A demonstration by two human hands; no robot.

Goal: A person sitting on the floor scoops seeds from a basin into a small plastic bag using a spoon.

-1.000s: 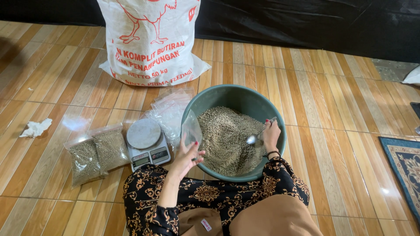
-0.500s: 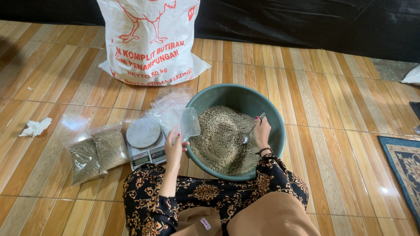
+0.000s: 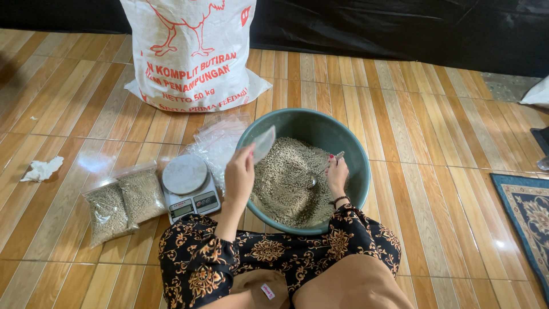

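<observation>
**Bagging pellets over the basin**

A striped wooden floor [image 3: 446, 171] ran back to a black curtain [image 3: 400, 28]. The left hand [image 3: 240, 174] pinched an empty clear bag [image 3: 264, 143] above the near-left rim of the green basin [image 3: 349, 146]. The right hand [image 3: 337, 176] was closed around a metal scoop [image 3: 321, 174] whose bowl lay in the greyish pellets [image 3: 286, 183]. Filling cleanly probably called for the bag mouth held open and low over the basin, so spills dropped back inside. A small scale [image 3: 189, 189] stood just left of the basin, with two filled bags [image 3: 123, 203] further left and spare bags [image 3: 220, 140] behind it. A large white sack [image 3: 191, 54] stood at the far side; crumpled tissue [image 3: 41, 169] lay far left. Nothing blocked either hand.
</observation>
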